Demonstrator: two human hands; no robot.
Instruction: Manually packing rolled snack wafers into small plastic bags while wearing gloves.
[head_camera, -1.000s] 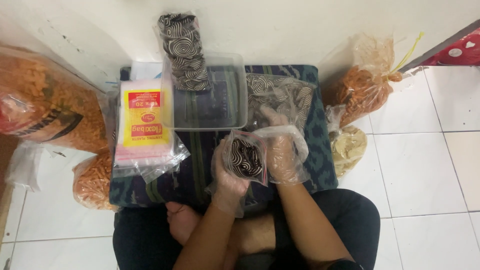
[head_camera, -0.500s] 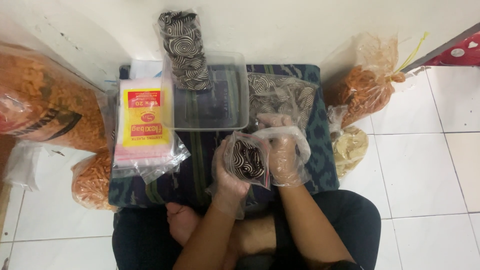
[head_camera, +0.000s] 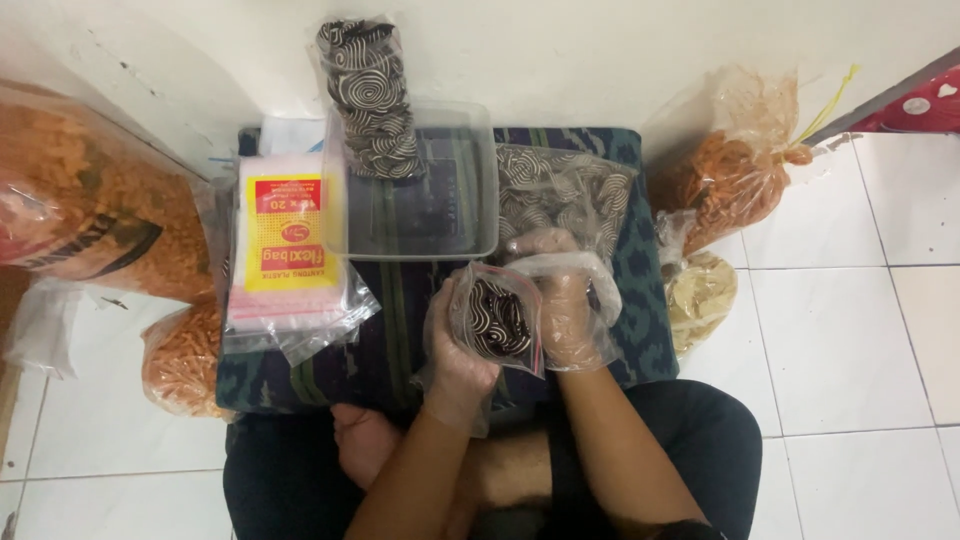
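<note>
- Gloved left hand (head_camera: 455, 350) grips a small zip bag (head_camera: 497, 318) of spiral cookies, upright, just below the clear tray (head_camera: 480, 180).
- Gloved right hand (head_camera: 565, 305), fingers curled, pinches the bag's right edge.

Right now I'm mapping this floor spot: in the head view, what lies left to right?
Big orange snack bag → pack of zip bags → clear tray → small spiral-cookie bag in both hands → tied orange snack bag.

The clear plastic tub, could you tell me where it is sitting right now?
In the head view the clear plastic tub sits at top centre on the patterned cushion, between the pack of zip bags and the big bag of spiral snacks.
</note>
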